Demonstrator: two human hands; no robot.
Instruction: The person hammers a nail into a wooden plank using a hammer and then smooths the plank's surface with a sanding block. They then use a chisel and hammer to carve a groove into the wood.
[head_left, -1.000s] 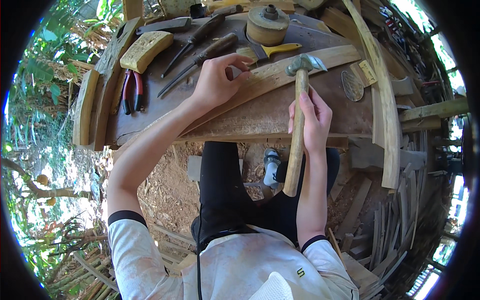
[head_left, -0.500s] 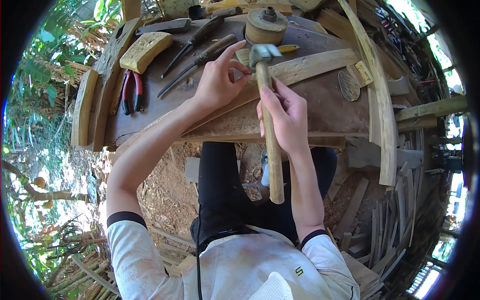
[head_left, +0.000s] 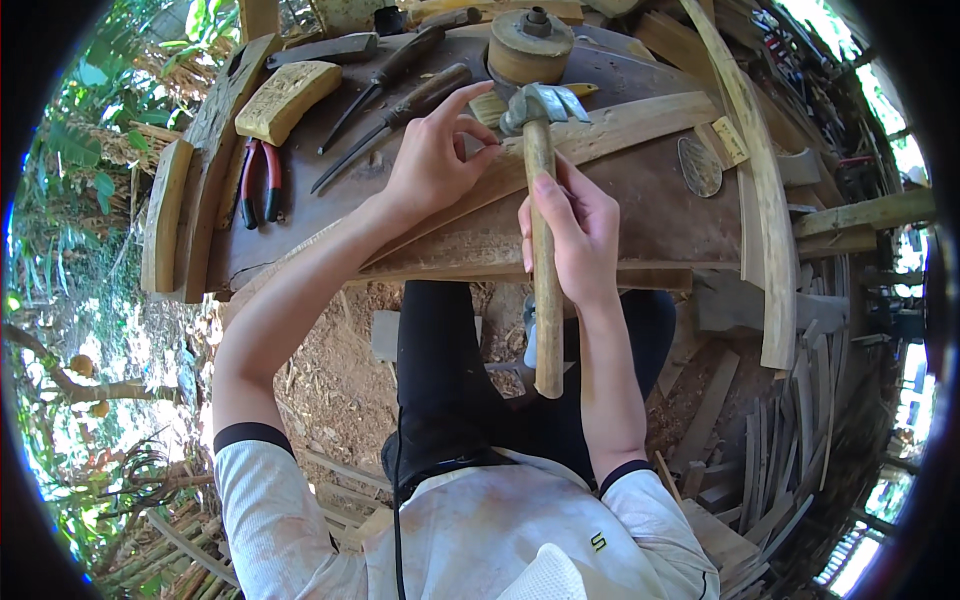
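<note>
My right hand (head_left: 580,235) is wrapped round the wooden handle of a claw hammer (head_left: 545,300). Its metal head is raised near a long, pale wooden piece (head_left: 640,132) lying slantwise across the bench. Over that piece's middle, my left hand (head_left: 440,160) holds its index finger outstretched. The left thumb and another fingertip meet in a pinch close to the wood; whatever is between them is too small to make out. A brush (head_left: 488,108) lies partly hidden behind the hammer head.
On the brown workbench (head_left: 690,230) lie red-handled pliers (head_left: 262,185), two dark-handled pointed tools, a curved wood block (head_left: 288,100) and an oval metal piece (head_left: 699,167). A round wooden block with a bolt (head_left: 530,48) stands at the back. Long wooden pieces (head_left: 765,200) edge the right side.
The hammer head has tilted and shifted slightly right and down, while its handle end has risen a little. My left hand keeps nearly the same pose and place.
</note>
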